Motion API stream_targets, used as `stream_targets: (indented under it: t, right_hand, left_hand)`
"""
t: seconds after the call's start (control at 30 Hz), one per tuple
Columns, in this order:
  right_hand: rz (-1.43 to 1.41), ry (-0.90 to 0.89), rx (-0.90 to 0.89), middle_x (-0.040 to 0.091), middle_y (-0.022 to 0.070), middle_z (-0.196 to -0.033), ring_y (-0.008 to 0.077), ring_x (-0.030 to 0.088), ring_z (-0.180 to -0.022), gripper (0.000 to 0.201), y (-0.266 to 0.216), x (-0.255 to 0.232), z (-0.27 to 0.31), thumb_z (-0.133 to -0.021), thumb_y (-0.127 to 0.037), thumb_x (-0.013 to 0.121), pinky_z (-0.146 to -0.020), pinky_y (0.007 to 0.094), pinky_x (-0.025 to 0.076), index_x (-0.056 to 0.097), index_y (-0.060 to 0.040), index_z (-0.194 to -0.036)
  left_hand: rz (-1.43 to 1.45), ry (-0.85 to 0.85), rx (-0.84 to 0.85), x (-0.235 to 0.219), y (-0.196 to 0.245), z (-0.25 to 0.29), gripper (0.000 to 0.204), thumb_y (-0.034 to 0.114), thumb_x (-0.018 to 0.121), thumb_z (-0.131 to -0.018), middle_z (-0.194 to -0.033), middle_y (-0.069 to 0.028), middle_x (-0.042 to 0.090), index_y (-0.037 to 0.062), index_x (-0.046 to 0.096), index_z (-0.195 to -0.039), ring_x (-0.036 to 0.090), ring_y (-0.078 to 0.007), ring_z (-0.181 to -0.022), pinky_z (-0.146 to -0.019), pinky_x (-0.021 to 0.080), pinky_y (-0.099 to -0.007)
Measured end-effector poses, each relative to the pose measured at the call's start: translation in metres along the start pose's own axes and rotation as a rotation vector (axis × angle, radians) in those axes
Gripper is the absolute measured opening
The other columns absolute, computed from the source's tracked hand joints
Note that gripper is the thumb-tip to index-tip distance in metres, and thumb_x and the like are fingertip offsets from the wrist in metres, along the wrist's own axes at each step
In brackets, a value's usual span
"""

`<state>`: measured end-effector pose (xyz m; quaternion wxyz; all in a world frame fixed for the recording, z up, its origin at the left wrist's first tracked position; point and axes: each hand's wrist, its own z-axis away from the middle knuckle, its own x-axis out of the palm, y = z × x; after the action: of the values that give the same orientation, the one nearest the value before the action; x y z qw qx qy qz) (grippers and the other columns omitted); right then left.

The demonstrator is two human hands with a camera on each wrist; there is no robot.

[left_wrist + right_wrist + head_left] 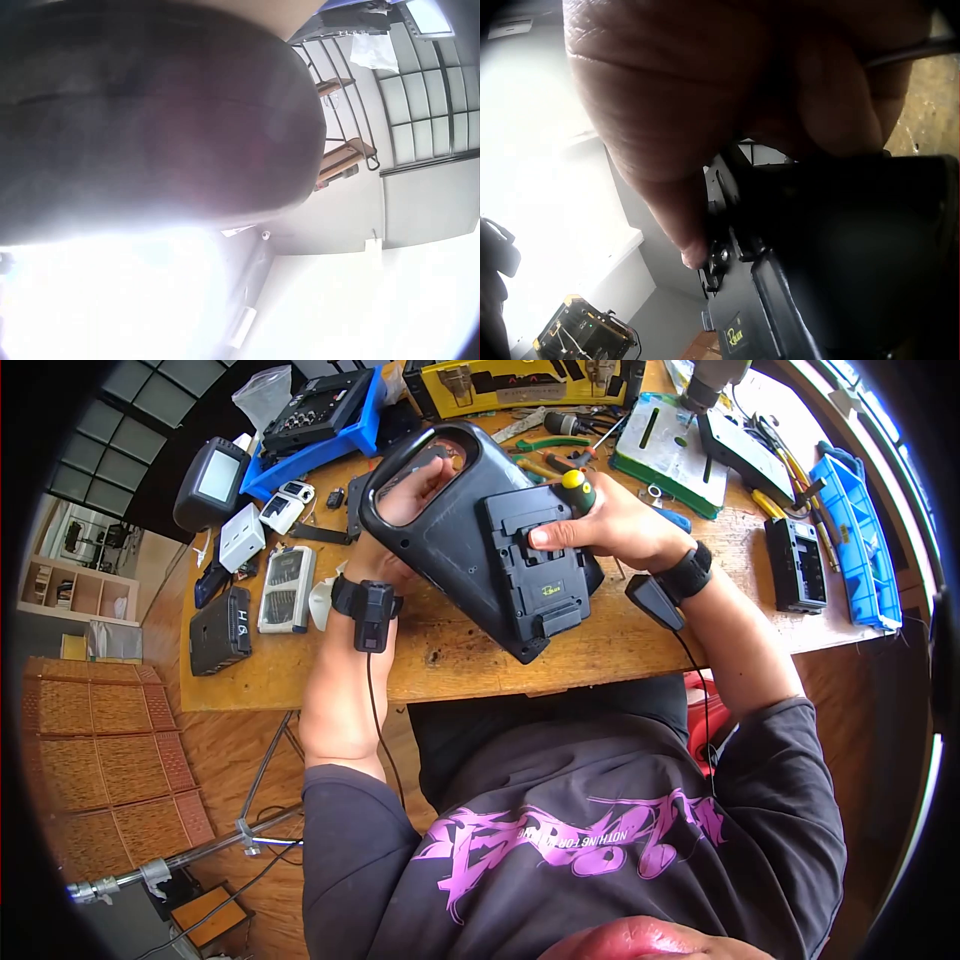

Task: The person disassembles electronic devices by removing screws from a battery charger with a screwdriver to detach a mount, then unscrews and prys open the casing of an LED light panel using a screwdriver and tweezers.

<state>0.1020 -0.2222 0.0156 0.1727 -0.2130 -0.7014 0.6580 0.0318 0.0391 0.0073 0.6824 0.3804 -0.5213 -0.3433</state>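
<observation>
A black plastic housing (450, 540) with a looped carry handle is raised over the workbench, tilted. On its near face is a black battery plate (550, 585) with a small yellow label. My left hand (405, 505) holds the housing at the handle end, its fingers partly hidden behind the loop. My right hand (630, 525) grips the plate's side, thumb on its middle, other fingers behind. A green and yellow screwdriver handle (574, 482) sticks up from that hand. In the right wrist view the thumb (679, 217) lies on the plate. The housing's dark surface (165, 120) fills much of the left wrist view.
The wooden workbench (440, 670) carries pliers, a drill-press base (672, 450), a blue parts bin (858, 550) and a black charger-like box (797, 565) at right. On the left are a bit set (287, 590), a black case (221, 632) and a blue tray (360, 432). Wrist-camera cables hang down.
</observation>
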Motion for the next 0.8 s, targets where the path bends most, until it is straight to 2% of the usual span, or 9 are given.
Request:
stream_targets:
  t: [0.17, 0.3, 0.5, 0.6, 0.63, 0.7, 0.73, 0.77, 0.8]
  right_hand:
    - [-0.014, 0.017, -0.049, 0.072, 0.0065, -0.118, 0.0131, 0.065, -0.108, 0.06, 0.0, 0.001, 0.002, -0.084, -0.022, 0.088, -0.099, 0.0306, 0.051, 0.062, -0.0001, -0.134]
    - [-0.06, 0.051, -0.067, 0.071, 0.0067, -0.117, 0.0133, 0.066, -0.105, 0.062, 0.011, -0.005, -0.001, -0.087, -0.022, 0.086, -0.095, 0.0309, 0.053, 0.059, 0.0014, -0.137]
    - [-0.177, 0.234, 0.042, 0.072, 0.0047, -0.114, 0.0111, 0.069, -0.103, 0.043, 0.019, -0.014, -0.006, -0.095, -0.026, 0.08, -0.091, 0.0265, 0.056, 0.065, -0.0014, -0.126]
    - [-0.151, 0.275, 0.067, 0.073, 0.0039, -0.112, 0.0096, 0.07, -0.101, 0.041, 0.028, -0.022, -0.006, -0.096, -0.031, 0.078, -0.088, 0.0236, 0.056, 0.067, -0.0019, -0.123]
    - [-0.141, 0.273, 0.041, 0.073, 0.0039, -0.111, 0.0096, 0.071, -0.101, 0.042, 0.027, -0.022, -0.007, -0.096, -0.032, 0.078, -0.088, 0.0236, 0.056, 0.067, -0.0014, -0.123]
    - [-0.139, 0.255, 0.016, 0.073, 0.0042, -0.111, 0.01, 0.072, -0.098, 0.041, 0.022, -0.019, -0.006, -0.097, -0.032, 0.076, -0.085, 0.0243, 0.058, 0.067, -0.0004, -0.122]
    - [-0.101, 0.26, -0.011, 0.073, 0.005, -0.112, 0.0104, 0.072, -0.1, 0.041, 0.025, -0.018, -0.006, -0.098, -0.032, 0.076, -0.086, 0.0251, 0.058, 0.067, -0.0004, -0.122]
    - [-0.064, 0.271, -0.038, 0.073, 0.0058, -0.112, 0.0109, 0.072, -0.101, 0.041, 0.024, -0.013, -0.006, -0.098, -0.032, 0.076, -0.087, 0.0259, 0.059, 0.066, -0.0003, -0.122]
    - [-0.072, 0.332, -0.063, 0.072, 0.0036, -0.103, 0.006, 0.069, -0.084, 0.046, 0.024, -0.006, -0.007, -0.097, -0.035, 0.077, -0.07, 0.0211, 0.056, 0.065, 0.001, -0.123]
  left_hand:
    - [0.253, -0.034, -0.024, -0.021, -0.003, -0.013, 0.02, 0.017, 0.06, -0.103, -0.107, -0.0086, 0.071, 0.0016, 0.066, -0.114, 0.07, -0.0205, -0.102, -0.094, 0.059, -0.0337]
    - [0.195, -0.032, 0.071, -0.027, -0.013, -0.016, 0.029, 0.024, 0.053, -0.107, -0.115, -0.0143, 0.07, -0.0009, 0.063, -0.115, 0.069, -0.0249, -0.108, -0.099, 0.056, -0.0358]
    - [0.279, 0.014, 0.048, 0.02, -0.011, 0.007, 0.071, 0.06, 0.034, -0.109, -0.14, -0.0142, 0.064, 0.0013, 0.055, -0.143, 0.057, -0.0271, -0.133, -0.116, 0.041, -0.0437]
    - [0.004, -0.209, 0.317, 0.047, -0.016, 0.019, 0.078, 0.066, 0.038, -0.106, -0.148, -0.0126, 0.058, 0.0024, 0.049, -0.149, 0.055, -0.026, -0.136, -0.116, 0.041, -0.0406]
    - [-0.16, -0.215, 0.389, 0.04, -0.021, 0.016, 0.065, 0.054, 0.055, -0.105, -0.141, -0.011, 0.062, 0.0035, 0.051, -0.146, 0.058, -0.0235, -0.131, -0.115, 0.042, -0.0377]
    - [-0.637, -0.353, 0.564, 0.02, -0.018, 0.009, 0.056, 0.033, 0.068, -0.1, -0.135, -0.0088, 0.063, 0.0037, 0.05, -0.145, 0.059, -0.0216, -0.127, -0.114, 0.043, -0.0369]
    - [-0.361, -0.224, 0.732, 0.054, -0.016, 0.026, 0.042, 0.006, 0.078, -0.09, -0.111, -0.0077, 0.07, -0.0012, 0.062, -0.128, 0.066, -0.0162, -0.104, -0.09, 0.054, -0.0312]
    - [-0.54, -0.426, 0.692, 0.037, -0.004, 0.015, 0.065, 0.005, 0.08, -0.089, -0.136, -0.0098, 0.06, -0.001, 0.046, -0.145, 0.057, -0.0211, -0.126, -0.109, 0.046, -0.0345]
    - [-0.544, -0.425, 0.652, 0.027, -0.006, 0.012, 0.064, 0.005, 0.08, -0.089, -0.134, -0.0099, 0.061, -0.0009, 0.048, -0.143, 0.058, -0.0206, -0.124, -0.107, 0.047, -0.0343]
